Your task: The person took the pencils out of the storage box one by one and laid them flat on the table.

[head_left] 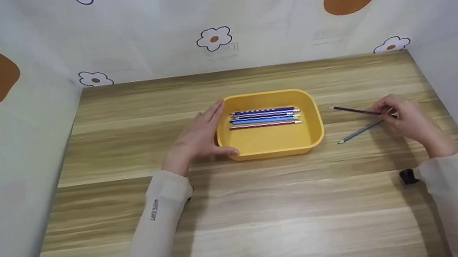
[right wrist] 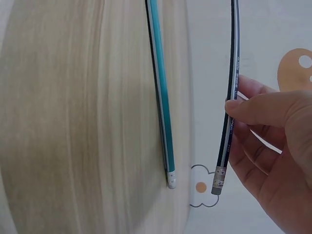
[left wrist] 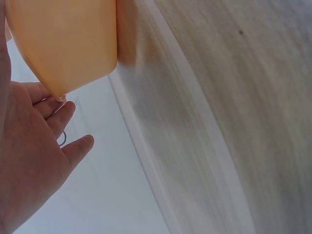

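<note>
A yellow plastic box [head_left: 269, 147] stands on the table with several pencils [head_left: 264, 118] lying side by side in it, mostly blue and dark, one reddish. At its left end my left hand [head_left: 200, 137] touches the rim, thumb at the near corner and fingers stretched toward the far one. My right hand [head_left: 409, 118], right of the box, pinches a dark striped pencil [right wrist: 233, 63] near its eraser end, raised off the table. Beneath it a blue-green pencil [right wrist: 163, 97] lies on the wood, apart from the fingers; its tip points toward the box.
The wood-grain table [head_left: 270, 214] is bordered by a patterned cloth [head_left: 149, 30] at the back and on both sides. A small black device [head_left: 409, 176] sits at the right wrist. Pale sleeves cover both forearms.
</note>
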